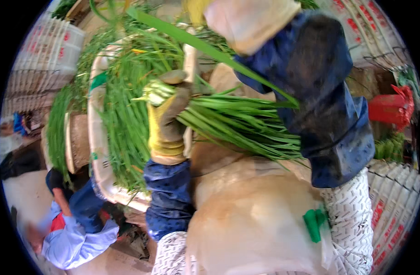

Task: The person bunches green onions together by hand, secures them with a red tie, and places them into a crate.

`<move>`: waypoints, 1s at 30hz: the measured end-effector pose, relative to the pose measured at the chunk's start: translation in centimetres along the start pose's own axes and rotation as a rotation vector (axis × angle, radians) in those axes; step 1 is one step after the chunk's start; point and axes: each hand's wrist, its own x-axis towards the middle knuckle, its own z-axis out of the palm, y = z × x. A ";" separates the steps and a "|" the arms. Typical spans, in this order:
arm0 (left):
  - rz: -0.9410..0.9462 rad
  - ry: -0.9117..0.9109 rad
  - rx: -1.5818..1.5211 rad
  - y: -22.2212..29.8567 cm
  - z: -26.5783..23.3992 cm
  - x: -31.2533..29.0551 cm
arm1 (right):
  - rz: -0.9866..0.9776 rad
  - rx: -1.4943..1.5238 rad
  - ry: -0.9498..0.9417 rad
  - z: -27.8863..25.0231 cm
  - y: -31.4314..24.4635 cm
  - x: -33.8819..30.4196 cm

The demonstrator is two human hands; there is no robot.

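My left hand (168,114), in a yellow and grey work glove, is closed around a bunch of garlic chives (246,121). The pale stem ends stick out past the thumb to the left, and the flat green leaves fan to the right over my lap. My right hand (246,20), in a pale, yellow-tipped glove, is raised at the top edge; its fingers are cut off and smeared by motion. One long loose leaf (210,50) slants across in front of my right sleeve. Beside my left hand stands a pale tub (94,110) heaped with chives.
A translucent plastic apron (251,211) covers my lap. Stacked white boxes (65,46) stand far left, with more boxes (395,201) at the right. A red bag (391,107) lies at the right. Another person in a light blue shirt (79,245) is at lower left.
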 end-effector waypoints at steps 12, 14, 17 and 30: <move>0.115 -0.313 -0.276 -1.7 -2.6 -0.1 | 0.324 -0.938 0.208 -12.0 1.9 -8.9; 0.115 -0.356 -0.329 -2.3 -2.3 0.4 | 0.467 -0.630 0.216 -14.6 2.6 -13.6; 0.148 -0.363 -0.355 -2.6 -3.1 0.5 | 0.470 -0.527 0.189 -13.6 2.0 -17.7; 0.182 -0.275 -0.497 -0.4 -4.0 -0.5 | 0.431 -0.180 0.343 -9.0 1.4 -24.3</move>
